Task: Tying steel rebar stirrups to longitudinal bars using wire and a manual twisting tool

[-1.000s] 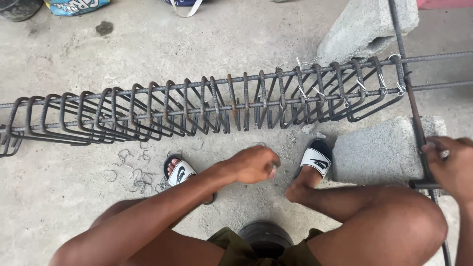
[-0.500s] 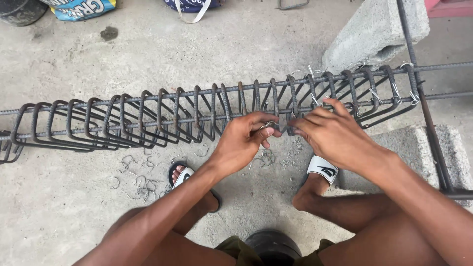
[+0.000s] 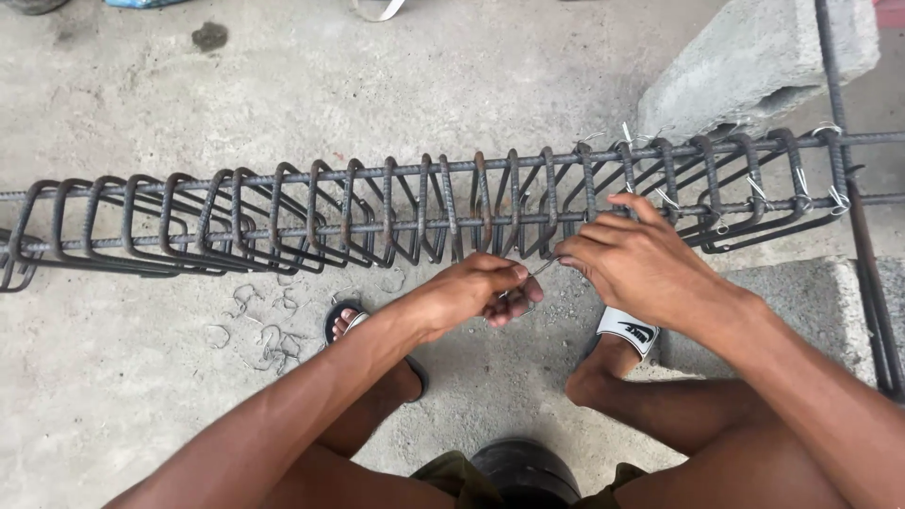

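1. The rebar cage (image 3: pixel 377 212) lies flat on the concrete floor (image 3: pixel 123 396). Its long way runs left to right, with many bent steel rings (image 3: pixel 311 212) standing side by side along it.
2. The left hand (image 3: pixel 476 297) and the right hand (image 3: pixel 627 254) meet just below the cage, and each pinches one end of a thin tie wire (image 3: pixel 543 268).
3. Loose wire hooks (image 3: pixel 259 330) lie on the floor to the left.
4. A concrete block (image 3: pixel 754 57) sits behind the cage's right end. Another block (image 3: pixel 811 311) is near the right leg.

Grey concrete floor (image 3: pixel 141 405) with scattered wire ties (image 3: pixel 259 330), concrete blocks (image 3: pixel 754 57), rebar cage (image 3: pixel 283 221).
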